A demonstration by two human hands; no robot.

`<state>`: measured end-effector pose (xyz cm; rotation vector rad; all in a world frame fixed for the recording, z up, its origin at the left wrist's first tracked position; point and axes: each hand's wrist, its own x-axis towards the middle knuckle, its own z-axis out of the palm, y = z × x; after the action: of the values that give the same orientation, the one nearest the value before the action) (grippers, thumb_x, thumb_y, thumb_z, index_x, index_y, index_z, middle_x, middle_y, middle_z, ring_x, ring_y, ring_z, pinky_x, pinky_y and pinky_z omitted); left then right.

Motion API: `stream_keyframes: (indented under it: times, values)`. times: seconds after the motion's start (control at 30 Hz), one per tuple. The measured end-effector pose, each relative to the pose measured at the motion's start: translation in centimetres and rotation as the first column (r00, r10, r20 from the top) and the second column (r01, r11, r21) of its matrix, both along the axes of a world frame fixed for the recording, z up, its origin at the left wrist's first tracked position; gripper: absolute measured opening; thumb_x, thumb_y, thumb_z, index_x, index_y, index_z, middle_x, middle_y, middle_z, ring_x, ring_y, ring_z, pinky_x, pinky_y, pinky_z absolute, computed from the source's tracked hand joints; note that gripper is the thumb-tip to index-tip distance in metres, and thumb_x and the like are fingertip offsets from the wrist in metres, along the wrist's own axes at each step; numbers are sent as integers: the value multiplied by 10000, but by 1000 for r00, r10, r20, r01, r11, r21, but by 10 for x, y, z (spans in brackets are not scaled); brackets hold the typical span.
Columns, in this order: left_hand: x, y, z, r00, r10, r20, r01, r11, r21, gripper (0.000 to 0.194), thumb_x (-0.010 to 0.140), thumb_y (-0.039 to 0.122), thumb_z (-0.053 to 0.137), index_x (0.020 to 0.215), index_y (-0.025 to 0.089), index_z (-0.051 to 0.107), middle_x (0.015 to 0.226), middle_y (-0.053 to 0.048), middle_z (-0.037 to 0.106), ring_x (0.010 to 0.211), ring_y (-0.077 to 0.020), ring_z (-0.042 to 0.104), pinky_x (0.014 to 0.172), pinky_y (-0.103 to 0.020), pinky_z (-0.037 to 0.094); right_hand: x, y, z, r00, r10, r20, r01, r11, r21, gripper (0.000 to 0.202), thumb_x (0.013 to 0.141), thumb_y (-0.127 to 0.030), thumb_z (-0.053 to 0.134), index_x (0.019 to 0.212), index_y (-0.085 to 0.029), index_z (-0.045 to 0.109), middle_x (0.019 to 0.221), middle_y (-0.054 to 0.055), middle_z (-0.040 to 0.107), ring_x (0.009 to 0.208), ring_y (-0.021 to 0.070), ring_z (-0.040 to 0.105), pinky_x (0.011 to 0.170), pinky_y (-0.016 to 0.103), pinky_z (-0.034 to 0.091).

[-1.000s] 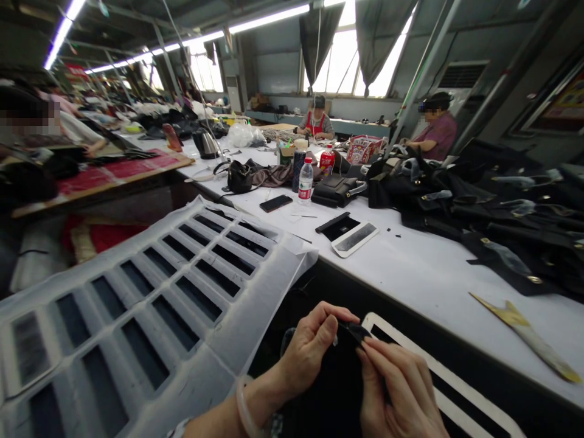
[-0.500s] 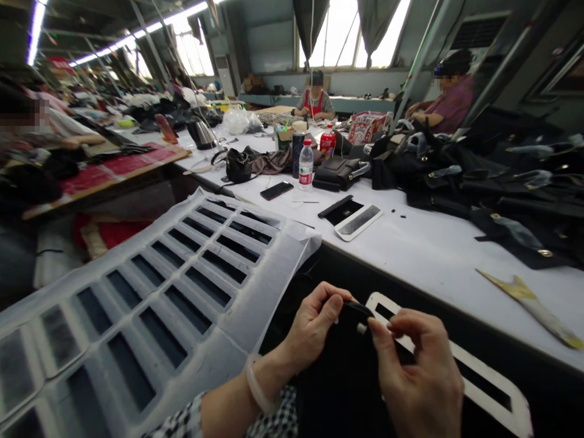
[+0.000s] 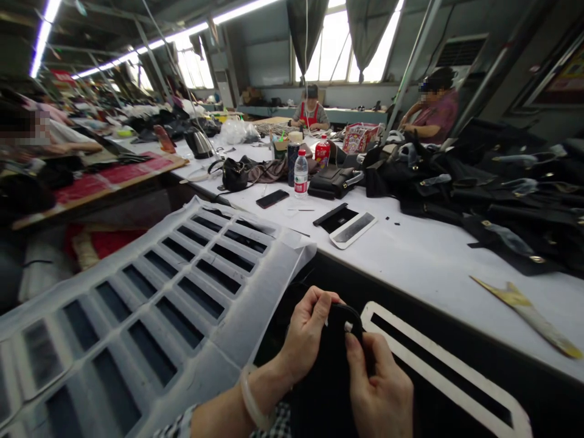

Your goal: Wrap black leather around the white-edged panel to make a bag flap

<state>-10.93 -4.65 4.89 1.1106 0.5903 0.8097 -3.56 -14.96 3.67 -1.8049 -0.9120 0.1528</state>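
Note:
A black piece of material (image 3: 338,359) with a rounded upper edge is between my two hands; its lower part merges into the dark below. My left hand (image 3: 306,328) pinches the edge at its upper left. On the right side, the thumb and fingers of my right hand (image 3: 381,380) are closed on the same edge. A small white bit (image 3: 348,326) shows near my right thumb tip. Beside my right hand lies a long white frame with rounded corners (image 3: 438,359) and a dark slot along its middle.
At left, a translucent sheet (image 3: 237,340) carries rows of dark strips. On the white table (image 3: 410,261) are an open black case (image 3: 337,218), a phone (image 3: 272,199), a water bottle (image 3: 300,175), a worn yellowish tool (image 3: 524,313) and heaped black bags (image 3: 515,182). Other people sit farther back.
My right hand has moved left and down along the black piece, closing its fingers onto the edge. The rounded edge now shows more upright, and more of the white frame is uncovered.

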Motion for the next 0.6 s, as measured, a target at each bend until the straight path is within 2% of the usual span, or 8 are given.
stream_keyframes:
  times: [0.13,0.2,0.27,0.3,0.37,0.43,0.5,0.6]
  values:
    - [4,4,-4,991,5,132,14,989,-146,485,988,538,365,970,156,663,999,-77,694,904,-187,625,867,-325,477,6,-2,-8,969,-6,-247,17,999,42,351,866,-540,613,795,-197,631,641,-13,608,561,127,564,497,178,456]
    - [1,4,-12,974,-2,226,61,965,-256,543,987,573,310,1084,164,655,1104,-99,690,1001,-218,627,931,-366,474,14,-2,-15,923,6,-386,26,997,76,370,819,-553,666,786,-186,627,664,-2,619,598,140,577,533,187,478]
    - [-6,-3,-22,974,-1,228,63,962,-265,552,991,570,292,1235,187,605,1249,-107,648,1137,-245,594,1013,-407,446,22,-2,-22,853,4,-522,55,994,98,397,764,-565,720,779,-182,622,670,0,617,616,144,572,554,196,485]
    - [-11,-8,-28,985,-5,175,41,977,-208,533,995,549,310,1306,203,569,1338,-101,602,1227,-253,547,1075,-421,404,25,-2,-25,812,4,-584,70,992,105,412,736,-572,743,782,-181,621,673,0,619,626,149,576,564,204,490]
    - [-23,-20,-37,1000,-19,-3,19,1000,1,515,990,494,396,1425,230,473,1494,-79,468,1384,-258,403,1184,-429,276,31,-3,-30,721,2,-693,92,991,99,435,688,-573,783,804,-185,625,681,1,626,645,166,592,580,229,505]
    - [-34,-32,-40,981,-30,-191,73,972,225,576,960,440,501,1487,235,389,1563,-67,367,1447,-261,307,1226,-418,196,33,-2,-32,656,-6,-755,114,989,91,454,652,-566,812,831,-190,632,690,1,637,672,187,616,608,259,525]
    - [-40,-38,-36,950,3,-313,118,923,367,597,930,385,570,1480,222,405,1547,-75,392,1432,-269,342,1222,-401,225,32,-1,-33,651,-34,-758,146,986,82,470,632,-573,823,833,-191,636,694,0,646,682,190,623,618,262,526]
    - [-38,-38,-22,939,48,-339,95,915,393,451,924,299,588,1372,256,560,1395,-56,581,1275,-259,538,1125,-364,391,28,1,-31,709,-91,-699,187,980,62,502,631,-621,800,815,-182,642,733,18,677,712,186,626,641,246,521]
